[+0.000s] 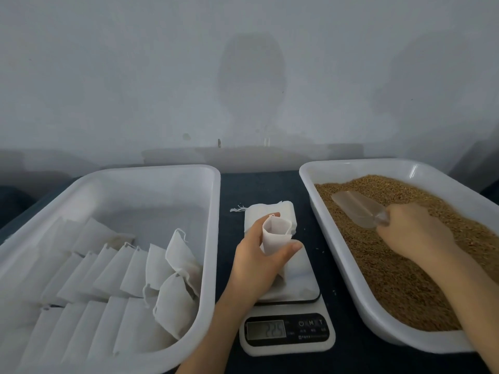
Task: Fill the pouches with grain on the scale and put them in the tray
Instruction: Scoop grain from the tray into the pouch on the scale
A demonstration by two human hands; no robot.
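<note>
White non-woven fabric forms the open pouch point(276, 236), held upright at frame centre above the scale point(287, 306), its mouth spread into a rounded opening. The left hand point(256, 265) wraps it, thumb and fingers closed on the fabric walls. Behind it, a flat stack of empty pouches point(270, 211) with loose drawstrings lies on the dark surface point(343, 354). The scale has a smooth pale platform and a grey display at lower centre; the digits are blurred.

At right, a glossy white plastic bin point(351, 279) holds brown granular grain point(405, 279). The right hand point(415, 233) grips the handle of a translucent plastic scoop point(356, 209), whose bowl rests on the grain.

At left, a matching white tray point(213, 238) holds overlapping rows of filled pouches point(108, 279), with 2 plump ones leaning near its right wall.
</note>
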